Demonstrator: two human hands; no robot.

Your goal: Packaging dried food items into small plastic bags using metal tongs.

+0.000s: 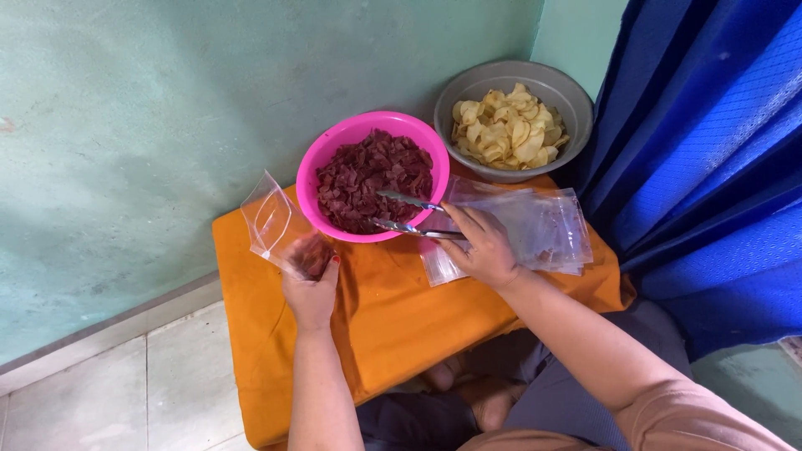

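Head view looks down on our two hands over a low desk [393, 326] draped in orange cloth. Our left hand [311, 288] is clenched around the lower part of a small clear plastic bag [280, 225], holding it upright with its mouth open and tilted toward the pink bowl [322, 171]. A small heap of dark red chips already sits in the bottom of the bag, just above our fingers [327, 269]. Our right hand [484, 246] grips a pair of metal tongs [409, 213], whose tips reach over the near rim of the pink bowl and into the dark red chips [372, 175]; the two arms of the tongs stand apart, and we cannot tell whether any chips are caught between them.

We judge that the step in hand is a pick-up from the pink bowl, with the bag only partly filled. The next move, as we read it, calls for squeezing the tongs on a small clump, lifting it clear of the rim, and carrying it left to the bag mouth without spilling on the cloth.

Under our right hand lies a stack of empty clear bags [535, 230]. Behind it, touching the pink bowl, a grey bowl [576, 108] holds pale yellow chips [508, 129]. A blue curtain [710, 150] hangs at the right.
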